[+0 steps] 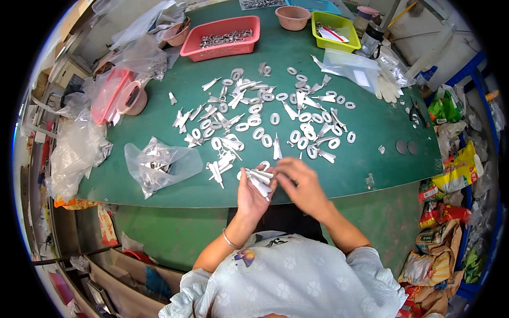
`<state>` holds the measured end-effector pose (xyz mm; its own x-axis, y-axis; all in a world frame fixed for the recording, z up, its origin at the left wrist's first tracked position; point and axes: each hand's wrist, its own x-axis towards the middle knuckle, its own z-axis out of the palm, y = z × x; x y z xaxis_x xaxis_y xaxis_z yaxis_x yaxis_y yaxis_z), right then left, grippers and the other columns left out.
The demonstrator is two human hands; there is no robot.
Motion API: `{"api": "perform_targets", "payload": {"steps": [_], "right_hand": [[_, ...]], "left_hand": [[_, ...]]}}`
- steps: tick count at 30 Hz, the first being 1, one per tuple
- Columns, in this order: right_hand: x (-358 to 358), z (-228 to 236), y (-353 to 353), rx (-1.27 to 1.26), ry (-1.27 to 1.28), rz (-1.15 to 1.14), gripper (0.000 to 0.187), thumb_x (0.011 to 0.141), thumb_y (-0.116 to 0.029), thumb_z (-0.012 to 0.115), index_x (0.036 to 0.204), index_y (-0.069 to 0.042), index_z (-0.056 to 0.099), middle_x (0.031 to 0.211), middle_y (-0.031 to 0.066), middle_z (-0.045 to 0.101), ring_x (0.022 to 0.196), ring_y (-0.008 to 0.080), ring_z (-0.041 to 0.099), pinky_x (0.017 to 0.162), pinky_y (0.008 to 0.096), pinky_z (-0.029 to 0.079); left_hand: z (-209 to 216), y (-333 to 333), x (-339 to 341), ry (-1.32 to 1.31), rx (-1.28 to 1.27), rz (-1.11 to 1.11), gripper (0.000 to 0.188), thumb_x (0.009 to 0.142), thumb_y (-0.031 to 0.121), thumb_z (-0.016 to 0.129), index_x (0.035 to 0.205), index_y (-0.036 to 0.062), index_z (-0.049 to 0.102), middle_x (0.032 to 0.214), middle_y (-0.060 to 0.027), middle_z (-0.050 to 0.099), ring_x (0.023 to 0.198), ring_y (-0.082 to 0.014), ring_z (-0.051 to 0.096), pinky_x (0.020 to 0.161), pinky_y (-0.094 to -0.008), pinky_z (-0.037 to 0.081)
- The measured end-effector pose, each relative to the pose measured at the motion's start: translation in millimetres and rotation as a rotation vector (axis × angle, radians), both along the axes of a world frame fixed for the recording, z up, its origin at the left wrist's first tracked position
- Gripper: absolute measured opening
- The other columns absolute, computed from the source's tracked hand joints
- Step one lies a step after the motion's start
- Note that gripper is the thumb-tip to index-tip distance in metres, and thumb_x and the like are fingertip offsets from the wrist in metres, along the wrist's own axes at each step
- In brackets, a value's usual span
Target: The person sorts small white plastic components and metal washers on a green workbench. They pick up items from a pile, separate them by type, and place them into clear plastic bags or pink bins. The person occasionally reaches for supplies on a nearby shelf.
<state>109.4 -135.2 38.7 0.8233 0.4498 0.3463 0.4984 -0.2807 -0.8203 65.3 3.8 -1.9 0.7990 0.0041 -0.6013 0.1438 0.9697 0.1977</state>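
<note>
My left hand [252, 200] is palm up at the table's near edge, its fingers curled round several white tapered parts [260, 184] with thin stems. Close beside its fingertips is my right hand [303, 186], fingers bent together; whatever they may pinch is too small and blurred to name. Ahead of both hands, many more pale tapered parts [277, 147] and flat oval rings [258, 133] lie scattered over the green table [339, 175]. A small heap of tapered parts [216, 172] lies just left of my left hand.
A clear plastic bag of metal parts [159, 164] lies at left. Along the far side stand a pink basket [220, 51] of small parts, a round pink bowl [292, 20] and a lime-green basket [336, 44]. Pliers [418, 113] and two dark discs [406, 147] are at right.
</note>
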Motion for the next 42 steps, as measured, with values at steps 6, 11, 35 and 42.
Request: {"api": "perform_targets", "payload": {"steps": [6,11,35,42], "right_hand": [[100.5,-44.9,-92.1,-0.441,-0.204,-0.662,0.023,0.076,-0.012,0.061,0.094,0.001,0.058,0.092,0.0166,0.055,0.088,0.0328,0.049,0.077,0.0413,0.041],[137.1,-80.5,-112.4,-0.630,-0.263,-0.738,0.021,0.073,-0.017,0.064,0.087,-0.001,0.061,0.094,0.0146,0.055,0.093,0.0298,0.048,0.075,0.0403,0.040],[58.5,-59.1,111.4,-0.436,-0.384,0.230,0.030,0.064,-0.010,0.070,0.092,-0.006,0.061,0.085,0.0056,0.047,0.083,0.0233,0.044,0.068,0.0333,0.035],[58.4,-59.9,104.7,-0.307,-0.261,0.184,0.023,0.063,-0.012,0.072,0.080,-0.006,0.058,0.084,0.0053,0.049,0.083,0.0243,0.046,0.071,0.0340,0.035]], "left_hand": [[-5.1,9.4,-4.5,-0.117,-0.068,-0.091,0.040,0.091,0.044,0.038,0.107,0.0090,0.049,0.066,-0.0015,0.035,0.053,-0.0092,0.032,0.043,-0.0199,0.030],[-0.8,6.7,-6.2,-0.147,-0.053,-0.157,0.036,0.092,0.040,0.039,0.109,0.0103,0.048,0.062,0.0002,0.032,0.045,-0.0062,0.026,0.035,-0.0172,0.026],[-3.2,26.9,-49.4,-0.099,0.262,-0.195,0.014,0.087,0.018,0.054,0.097,0.0075,0.053,0.060,0.0034,0.035,0.046,-0.0038,0.030,0.036,-0.0168,0.020],[-4.4,33.9,-51.2,-0.106,0.271,-0.175,0.014,0.087,0.018,0.054,0.095,0.0070,0.054,0.060,0.0036,0.035,0.047,-0.0037,0.030,0.037,-0.0168,0.022]]}}
